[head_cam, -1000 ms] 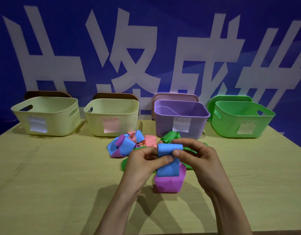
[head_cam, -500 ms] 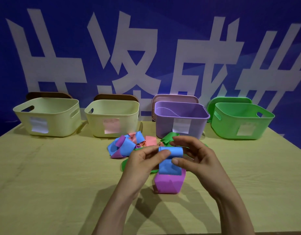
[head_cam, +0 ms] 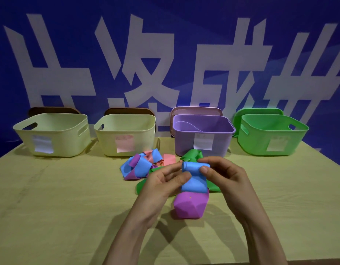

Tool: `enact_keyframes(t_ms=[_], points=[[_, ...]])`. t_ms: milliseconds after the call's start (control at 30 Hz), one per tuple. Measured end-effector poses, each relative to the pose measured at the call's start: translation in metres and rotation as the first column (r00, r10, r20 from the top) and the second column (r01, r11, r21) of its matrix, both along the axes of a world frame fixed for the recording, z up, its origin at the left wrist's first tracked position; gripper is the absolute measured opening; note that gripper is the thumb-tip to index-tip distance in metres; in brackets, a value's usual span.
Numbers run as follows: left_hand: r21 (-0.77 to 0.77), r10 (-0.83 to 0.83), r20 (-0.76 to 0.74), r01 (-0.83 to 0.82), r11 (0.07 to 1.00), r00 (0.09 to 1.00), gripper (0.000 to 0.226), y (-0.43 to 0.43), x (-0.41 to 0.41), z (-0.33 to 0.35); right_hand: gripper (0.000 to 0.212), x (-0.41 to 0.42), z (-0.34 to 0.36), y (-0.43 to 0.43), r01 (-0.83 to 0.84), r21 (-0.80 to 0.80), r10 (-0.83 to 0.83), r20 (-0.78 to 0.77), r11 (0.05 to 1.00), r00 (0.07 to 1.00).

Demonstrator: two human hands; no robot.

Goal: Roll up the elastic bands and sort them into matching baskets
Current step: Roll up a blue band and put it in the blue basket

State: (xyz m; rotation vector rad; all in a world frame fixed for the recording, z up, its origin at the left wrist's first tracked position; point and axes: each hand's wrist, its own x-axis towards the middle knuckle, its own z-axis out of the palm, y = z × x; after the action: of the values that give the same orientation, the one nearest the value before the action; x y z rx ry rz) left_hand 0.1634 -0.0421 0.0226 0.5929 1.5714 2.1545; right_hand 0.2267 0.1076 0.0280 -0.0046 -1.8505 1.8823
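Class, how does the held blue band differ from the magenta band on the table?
The left hand and right hand pinch the blue band; no hand holds the magenta band. The blue band is rolled at its top; the magenta band lies as a loose loop. Both are wide, flat strips.

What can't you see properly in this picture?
Head view:
- Words on the basket labels: too blurry to read.
- Basket floors, like in the purple basket: hidden by front walls.
- Sides of the blue band roll: covered by the left hand and right hand.
- The green band: partly behind both hands.
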Motion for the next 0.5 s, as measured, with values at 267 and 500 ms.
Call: enact_keyframes(t_ms=[267, 500], points=[[-0.063, 0.072, -0.053, -0.075, 0.995, 0.996, 0.021, 0.0046, -0.0025, -0.0063, 0.020, -0.0055, -0.0033, -0.0043, -0.002, 0.018, 0.002, 0.019, 1.000, 1.000], [-0.076, 0.060, -0.077, -0.065, 0.995, 0.995, 0.032, 0.0013, -0.0062, -0.0072, 0.026, -0.0077, -0.0058, -0.0025, -0.039, 0.030, 0.039, 0.012, 0.999, 0.999]])
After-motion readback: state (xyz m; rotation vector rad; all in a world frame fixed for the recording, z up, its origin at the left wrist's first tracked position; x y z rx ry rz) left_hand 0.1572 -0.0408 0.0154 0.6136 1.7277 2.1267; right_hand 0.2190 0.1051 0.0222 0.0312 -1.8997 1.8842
